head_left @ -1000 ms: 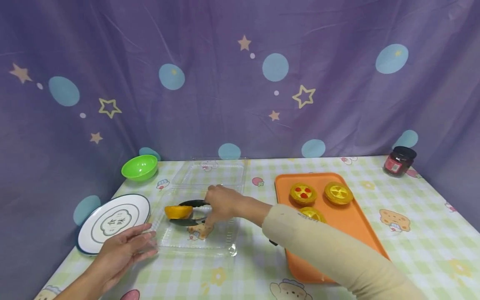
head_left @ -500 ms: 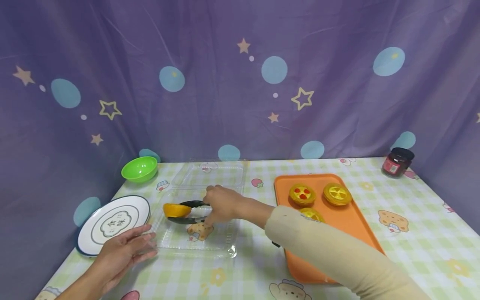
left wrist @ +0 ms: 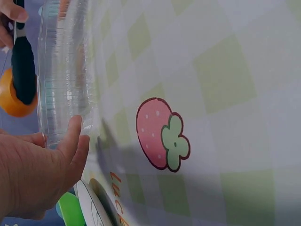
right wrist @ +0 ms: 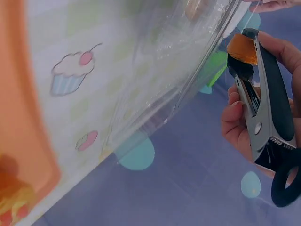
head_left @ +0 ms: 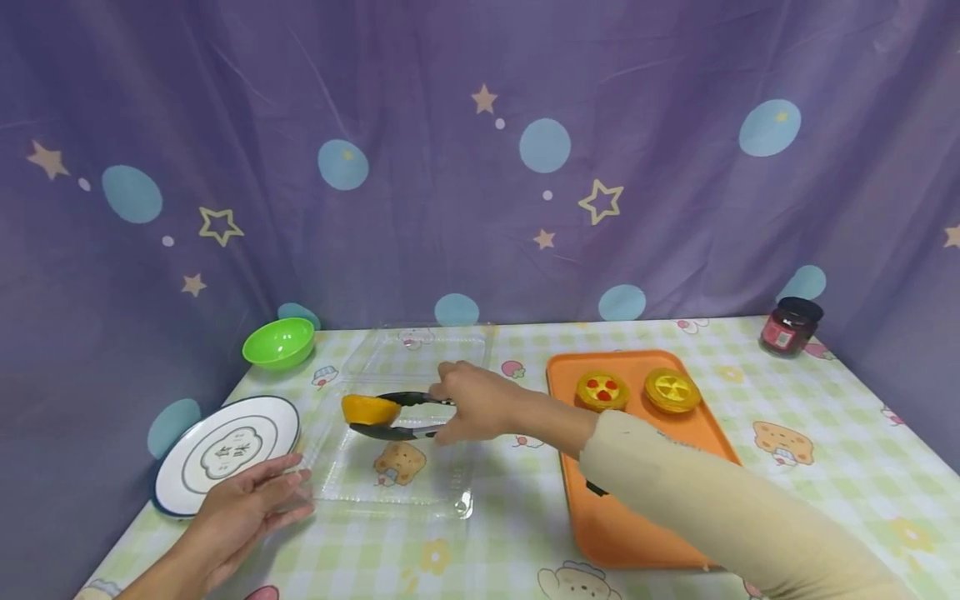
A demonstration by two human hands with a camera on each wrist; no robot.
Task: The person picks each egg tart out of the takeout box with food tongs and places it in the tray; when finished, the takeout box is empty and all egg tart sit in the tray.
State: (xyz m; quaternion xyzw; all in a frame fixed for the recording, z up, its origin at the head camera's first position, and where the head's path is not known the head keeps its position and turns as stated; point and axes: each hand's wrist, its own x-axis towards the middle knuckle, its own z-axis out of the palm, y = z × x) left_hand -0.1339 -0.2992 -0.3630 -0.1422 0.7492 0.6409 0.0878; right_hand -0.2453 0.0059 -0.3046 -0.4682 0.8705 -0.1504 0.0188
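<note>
My right hand (head_left: 480,402) grips tongs (right wrist: 270,99) with black tips and a black ring at the end. Between the tips is an orange-yellow tart (head_left: 371,410), tilted on its side. It hangs over the clear plastic container (head_left: 360,500), whose lid is folded back; in the left wrist view the tart (left wrist: 14,96) appears beyond the container's rim. At the near left corner, my left hand (head_left: 243,504) pinches the container's edge, fingers on the outer wall in the left wrist view.
An orange tray (head_left: 630,521) at right bears tarts, one red-dotted (head_left: 602,392) and one yellow-topped (head_left: 672,391); my right sleeve crosses it. A white plate (head_left: 262,417) lies left of the container, with a green bowl (head_left: 279,343) behind. A dark jar (head_left: 791,327) stands far right.
My right hand has moved right and a little up in the head view, carrying the tongs and tart. The right sleeve now covers a third tart on the tray. My left hand stays put.
</note>
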